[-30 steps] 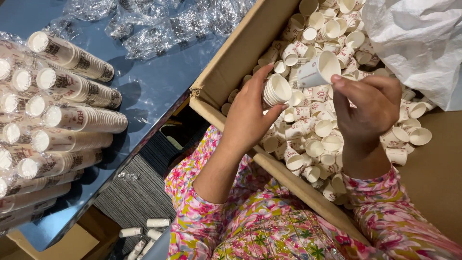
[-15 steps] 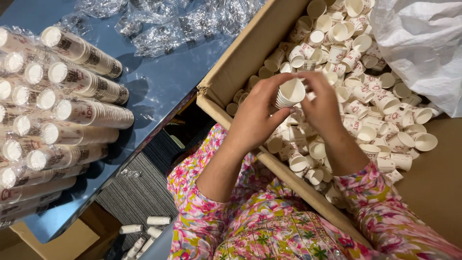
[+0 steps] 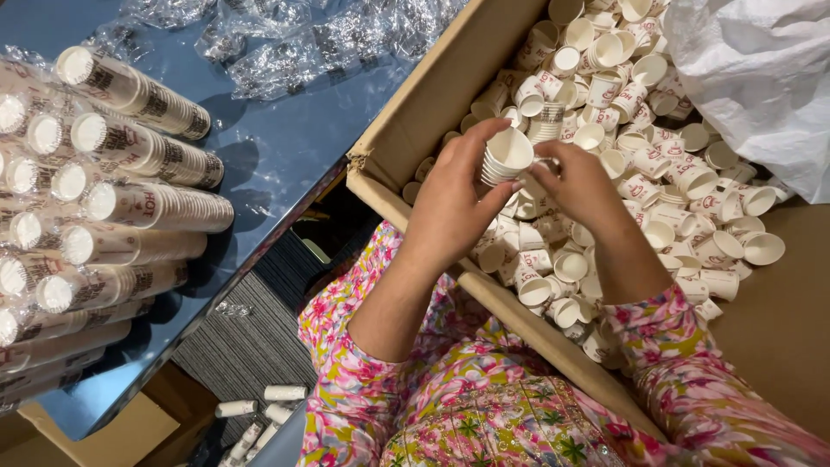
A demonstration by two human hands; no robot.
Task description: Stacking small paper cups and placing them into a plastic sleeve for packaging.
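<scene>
Left hand (image 3: 454, 203) and right hand (image 3: 581, 186) both clamped on a short cup stack (image 3: 504, 158) over the cardboard box (image 3: 415, 121). Stack axis tilted, mouth facing up-right toward me. Box holds loose paper cups (image 3: 666, 199); white plastic liner (image 3: 761, 78) at its far side.

You are at a packing workplace. Under your hands sits a cardboard box (image 3: 432, 104) of loose paper cups (image 3: 683, 182). Left of them, wrapped cup stacks (image 3: 130, 147) cover a blue table (image 3: 285, 147).
</scene>
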